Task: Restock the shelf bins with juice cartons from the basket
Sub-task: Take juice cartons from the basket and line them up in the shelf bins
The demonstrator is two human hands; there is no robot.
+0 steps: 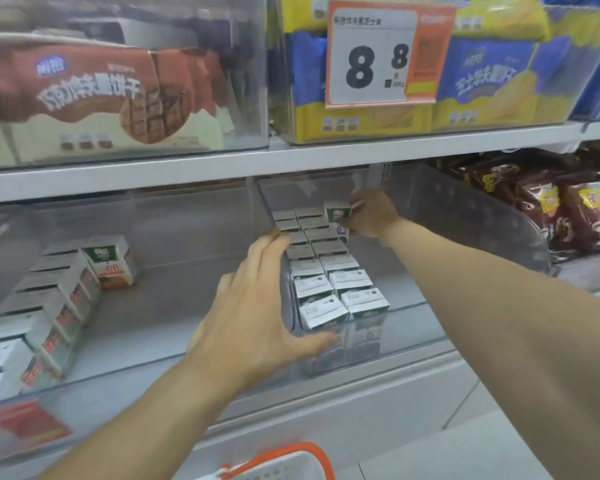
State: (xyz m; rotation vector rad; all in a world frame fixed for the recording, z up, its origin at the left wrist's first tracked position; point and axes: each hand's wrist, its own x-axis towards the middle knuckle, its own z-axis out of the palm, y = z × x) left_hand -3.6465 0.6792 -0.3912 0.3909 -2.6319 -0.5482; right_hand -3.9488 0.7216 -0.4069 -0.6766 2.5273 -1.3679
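Observation:
Two rows of small white-topped juice cartons (329, 271) stand in a clear shelf bin (465, 216) on the middle shelf. At the back of the right-hand row, my right hand (371, 216) grips a green-and-white carton (337, 211), held a little above the others. My left hand (253, 306) lies with straight fingers against the left side of the rows, its thumb across the front of the bin. The white basket with an orange handle (291, 462) shows at the bottom edge; its inside is hidden.
A second clear bin (153, 341) on the left holds a row of orange-and-white cartons (49, 306). Dark red snack bags (551, 209) fill the bin at right. Biscuit packs and an 8.8 price tag (378, 53) sit on the shelf above.

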